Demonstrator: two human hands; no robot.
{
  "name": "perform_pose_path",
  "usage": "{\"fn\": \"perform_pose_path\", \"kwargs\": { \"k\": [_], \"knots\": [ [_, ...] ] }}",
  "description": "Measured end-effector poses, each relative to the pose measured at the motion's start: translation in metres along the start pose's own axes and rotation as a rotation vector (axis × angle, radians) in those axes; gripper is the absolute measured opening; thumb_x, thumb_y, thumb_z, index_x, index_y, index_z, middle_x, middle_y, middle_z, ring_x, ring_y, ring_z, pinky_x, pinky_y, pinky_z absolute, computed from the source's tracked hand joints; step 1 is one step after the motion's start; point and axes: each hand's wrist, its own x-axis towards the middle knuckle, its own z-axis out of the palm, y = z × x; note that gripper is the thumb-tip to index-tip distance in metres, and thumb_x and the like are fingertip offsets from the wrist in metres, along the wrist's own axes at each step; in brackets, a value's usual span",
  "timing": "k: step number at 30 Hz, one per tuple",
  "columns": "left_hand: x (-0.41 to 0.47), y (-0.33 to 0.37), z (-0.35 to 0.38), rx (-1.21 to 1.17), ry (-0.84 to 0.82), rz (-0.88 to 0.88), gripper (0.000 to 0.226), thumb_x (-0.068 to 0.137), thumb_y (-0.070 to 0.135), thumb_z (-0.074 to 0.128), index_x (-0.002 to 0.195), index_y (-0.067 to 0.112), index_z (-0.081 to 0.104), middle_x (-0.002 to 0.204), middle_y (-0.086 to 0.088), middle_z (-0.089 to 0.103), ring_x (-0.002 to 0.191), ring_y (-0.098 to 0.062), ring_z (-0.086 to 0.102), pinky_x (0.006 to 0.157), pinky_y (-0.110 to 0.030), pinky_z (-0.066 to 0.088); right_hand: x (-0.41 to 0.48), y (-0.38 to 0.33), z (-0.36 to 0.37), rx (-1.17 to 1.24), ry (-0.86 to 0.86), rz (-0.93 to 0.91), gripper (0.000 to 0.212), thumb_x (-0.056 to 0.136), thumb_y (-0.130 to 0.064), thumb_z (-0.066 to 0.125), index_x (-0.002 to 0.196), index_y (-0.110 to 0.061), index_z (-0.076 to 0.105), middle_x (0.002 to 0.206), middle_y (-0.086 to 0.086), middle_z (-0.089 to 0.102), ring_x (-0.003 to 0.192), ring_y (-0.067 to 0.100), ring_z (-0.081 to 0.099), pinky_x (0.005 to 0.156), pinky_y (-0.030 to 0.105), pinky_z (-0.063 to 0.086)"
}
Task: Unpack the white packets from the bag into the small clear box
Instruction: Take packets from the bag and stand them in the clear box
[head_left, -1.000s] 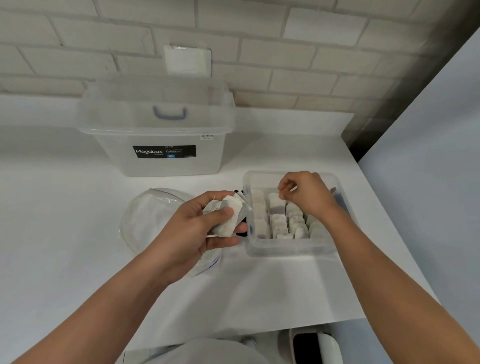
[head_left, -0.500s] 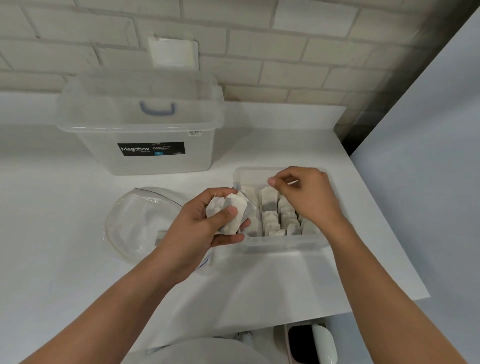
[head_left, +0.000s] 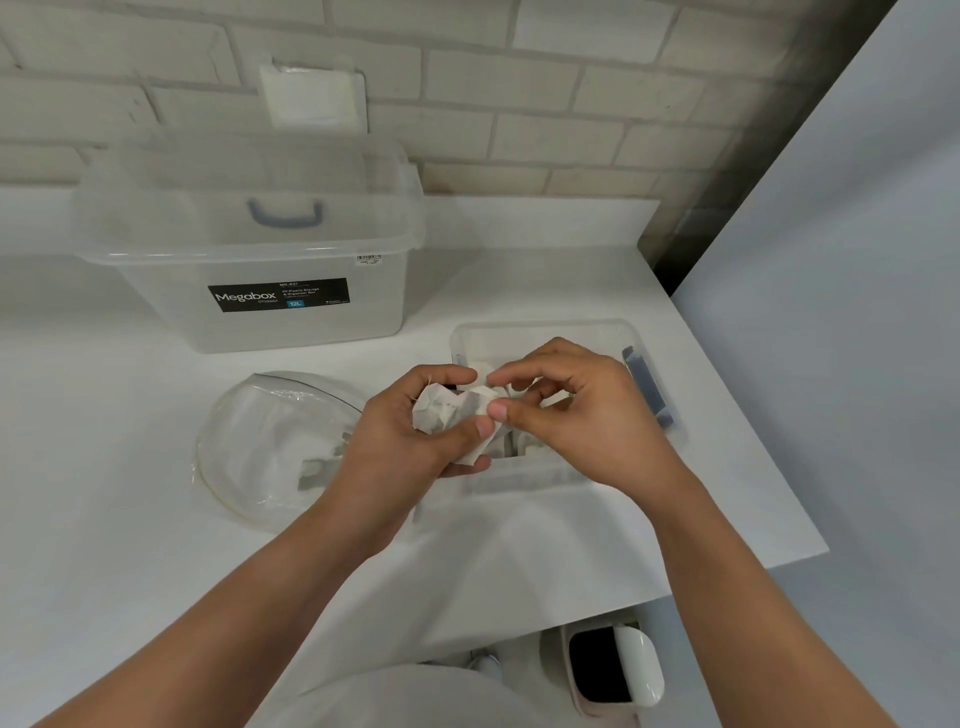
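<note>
The right hand (head_left: 582, 421) has left the box, where it was half a second ago, and come across to meet the left hand (head_left: 410, 441). Its thumb and forefinger now pinch the edge of the white packets (head_left: 441, 413), the other fingers loosely curled. The left hand's grip is unchanged: fingers and thumb are wrapped round the crumpled, papery bundle, which has grey patches showing through.

Under and beyond the right hand sits the small clear box (head_left: 545, 328), a rounded rectangle of see-through plastic with a blue-grey latch (head_left: 647, 384) on its far-right side. More packets stand inside it, mostly hidden by the hand.

Left of the left hand the bag (head_left: 270, 447) lies flat on the smooth white counter (head_left: 130, 415), a thin clear film with a few packets inside.

Beyond the left hand stands a large translucent tub (head_left: 156, 291) with a blue handle (head_left: 284, 213). Its black label (head_left: 278, 294) reads "Megabox" and "12L"; the smaller print is unreadable. Behind it is a pale brick wall (head_left: 571, 104).
</note>
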Motion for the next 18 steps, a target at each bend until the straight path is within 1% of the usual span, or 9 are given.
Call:
{"fn": "perform_pose_path", "kwargs": {
  "k": [2, 5, 8, 11, 12, 15, 17, 18],
  "knots": [
    [-0.001, -0.001, 0.0, -0.013, -0.014, -0.018, 0.036, 0.083, 0.0, 0.077, 0.115, 0.013, 0.066, 0.116, -0.014, 0.069, 0.097, -0.029, 0.074, 0.074, -0.04, 0.062, 0.001, -0.001, 0.0, -0.116, -0.037, -0.04, 0.024, 0.084, -0.023, 0.083, 0.104, -0.035, 0.078, 0.099, -0.012, 0.068, 0.084, 0.005, 0.068, 0.075, 0.018, 0.056],
    [0.0, 0.0, 0.0, -0.055, -0.039, -0.063, 0.039, 0.084, 0.0, 0.077, 0.119, 0.012, 0.066, 0.12, -0.015, 0.067, 0.101, -0.029, 0.073, 0.076, -0.038, 0.061, 0.001, -0.005, 0.001, -0.21, -0.057, -0.096, 0.019, 0.088, -0.022, 0.078, 0.102, -0.035, 0.079, 0.098, -0.015, 0.068, 0.085, 0.003, 0.069, 0.076, 0.017, 0.056],
    [0.0, 0.002, 0.0, -0.185, -0.074, -0.146, 0.034, 0.088, 0.008, 0.072, 0.122, 0.012, 0.066, 0.123, -0.015, 0.068, 0.106, -0.032, 0.072, 0.08, -0.038, 0.061, 0.001, -0.008, 0.0, -0.121, -0.032, -0.08, 0.014, 0.09, -0.017, 0.075, 0.096, -0.03, 0.078, 0.095, -0.014, 0.072, 0.085, 0.006, 0.071, 0.074, 0.015, 0.054],
    [0.0, 0.005, 0.0, -0.282, -0.095, -0.209, 0.026, 0.097, 0.013, 0.06, 0.122, 0.009, 0.067, 0.118, -0.017, 0.072, 0.106, -0.037, 0.071, 0.086, -0.041, 0.061, -0.001, -0.011, -0.004, 0.015, -0.014, -0.013, 0.012, 0.092, -0.016, 0.073, 0.093, -0.029, 0.075, 0.094, -0.016, 0.073, 0.081, 0.008, 0.072, 0.067, 0.014, 0.05],
    [0.0, 0.006, -0.001, -0.301, -0.094, -0.219, 0.025, 0.098, 0.01, 0.057, 0.121, 0.007, 0.067, 0.117, -0.019, 0.072, 0.105, -0.039, 0.071, 0.086, -0.041, 0.061, -0.002, -0.01, -0.007, 0.053, 0.009, -0.008, 0.012, 0.092, -0.015, 0.073, 0.093, -0.026, 0.075, 0.093, -0.015, 0.074, 0.081, 0.009, 0.072, 0.067, 0.015, 0.051],
    [-0.001, 0.004, -0.003, -0.302, -0.066, -0.21, 0.026, 0.096, -0.005, 0.053, 0.114, 0.006, 0.068, 0.116, -0.02, 0.072, 0.102, -0.04, 0.072, 0.083, -0.039, 0.062, -0.001, -0.01, -0.024, 0.187, 0.148, -0.006, 0.009, 0.092, -0.008, 0.074, 0.095, -0.017, 0.075, 0.09, -0.006, 0.075, 0.077, 0.017, 0.073, 0.068, 0.027, 0.06],
    [-0.001, 0.002, -0.004, -0.287, -0.049, -0.194, 0.027, 0.096, -0.008, 0.052, 0.112, 0.007, 0.068, 0.114, -0.019, 0.073, 0.101, -0.04, 0.072, 0.085, -0.041, 0.062, 0.004, -0.004, -0.038, 0.238, 0.276, -0.002, 0.011, 0.092, -0.007, 0.073, 0.097, -0.016, 0.075, 0.088, -0.002, 0.075, 0.075, 0.019, 0.075, 0.067, 0.03, 0.061],
    [-0.001, 0.001, -0.005, -0.284, -0.045, -0.188, 0.028, 0.096, -0.008, 0.053, 0.114, 0.006, 0.068, 0.114, -0.018, 0.073, 0.102, -0.04, 0.072, 0.086, -0.041, 0.061, 0.008, 0.003, -0.043, 0.217, 0.335, 0.003, 0.012, 0.092, -0.007, 0.073, 0.099, -0.016, 0.076, 0.087, -0.002, 0.075, 0.075, 0.019, 0.075, 0.068, 0.03, 0.062]
  ]
}}
